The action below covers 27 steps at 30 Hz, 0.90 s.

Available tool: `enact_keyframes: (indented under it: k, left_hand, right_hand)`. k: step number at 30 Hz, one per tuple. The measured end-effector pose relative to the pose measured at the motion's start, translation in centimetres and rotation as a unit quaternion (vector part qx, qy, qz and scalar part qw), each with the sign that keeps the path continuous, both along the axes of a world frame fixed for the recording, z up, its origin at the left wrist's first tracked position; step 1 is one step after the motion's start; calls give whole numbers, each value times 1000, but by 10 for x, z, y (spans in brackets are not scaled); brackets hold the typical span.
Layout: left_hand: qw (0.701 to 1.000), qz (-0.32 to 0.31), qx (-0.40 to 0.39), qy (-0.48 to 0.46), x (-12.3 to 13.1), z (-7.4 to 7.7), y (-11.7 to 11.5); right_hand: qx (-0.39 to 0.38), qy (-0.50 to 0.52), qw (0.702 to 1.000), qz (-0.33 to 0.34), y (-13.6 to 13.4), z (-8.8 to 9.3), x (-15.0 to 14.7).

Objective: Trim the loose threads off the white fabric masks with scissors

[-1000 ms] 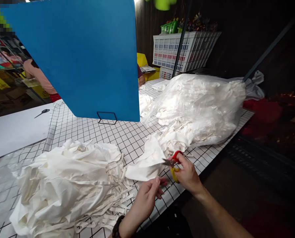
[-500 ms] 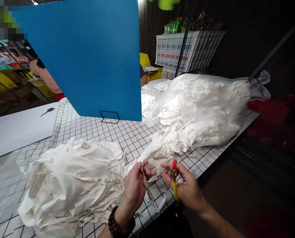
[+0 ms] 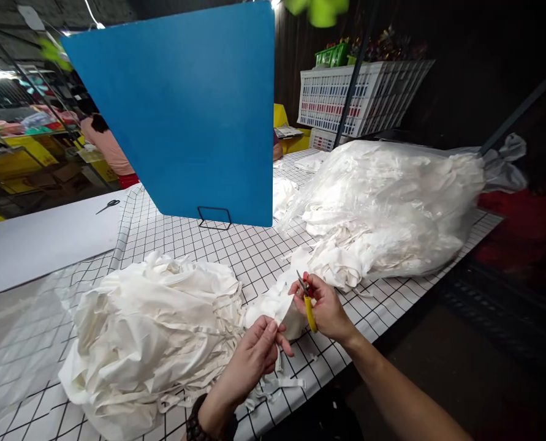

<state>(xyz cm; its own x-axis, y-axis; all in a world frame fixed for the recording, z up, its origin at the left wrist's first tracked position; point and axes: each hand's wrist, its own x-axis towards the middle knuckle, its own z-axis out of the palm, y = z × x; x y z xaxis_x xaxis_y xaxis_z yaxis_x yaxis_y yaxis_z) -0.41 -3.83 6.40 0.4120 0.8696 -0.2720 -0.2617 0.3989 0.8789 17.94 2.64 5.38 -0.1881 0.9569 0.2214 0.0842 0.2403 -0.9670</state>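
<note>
My left hand (image 3: pixel 254 350) pinches the edge of a white cloth piece (image 3: pixel 295 320) between thumb and fingers. My right hand (image 3: pixel 331 313) is closed around small scissors with red and yellow handles (image 3: pixel 310 313), their blades pointing up and to the left. Its fingertips also seem to touch the cloth's upper edge, stretching it between the hands. Left of my hands lies a big heap of white cloth (image 3: pixel 148 343) with loose straps. Small cloth scraps (image 3: pixel 291 383) lie below my left hand.
A clear plastic bag of white cloth (image 3: pixel 392 202) lies on the right of the grid-patterned table (image 3: pixel 249 251). A blue board (image 3: pixel 199 116) stands behind on a wire stand (image 3: pixel 214 218). Dark scissors (image 3: pixel 108 206) lie far left. A person (image 3: pixel 109 147) stands beyond; white crates (image 3: pixel 360 98) are stacked behind.
My right hand with the scissors has moved up and slightly left, while my left hand has gone lower. The cloth is now stretched between them. The view has shifted a little left.
</note>
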Motion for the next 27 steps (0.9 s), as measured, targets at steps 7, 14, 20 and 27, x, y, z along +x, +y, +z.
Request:
enact_keyframes:
  k: [7,14,20,27]
  left_hand:
    - [999,-18,20,-24,6,0,6]
    - [999,24,25,-3,10,6,4]
    - [984,111,101,100,12,5,0]
    - [977,130,139,96,15,2,-1]
  right_hand:
    - [-5,-47,999,17,-2,4,1]
    - [-53,-11,997,62,-8,-3,5]
    - [-36,54,997,44,-12,-9,-6]
    - [-116,82,987,79,-18,-12,-14]
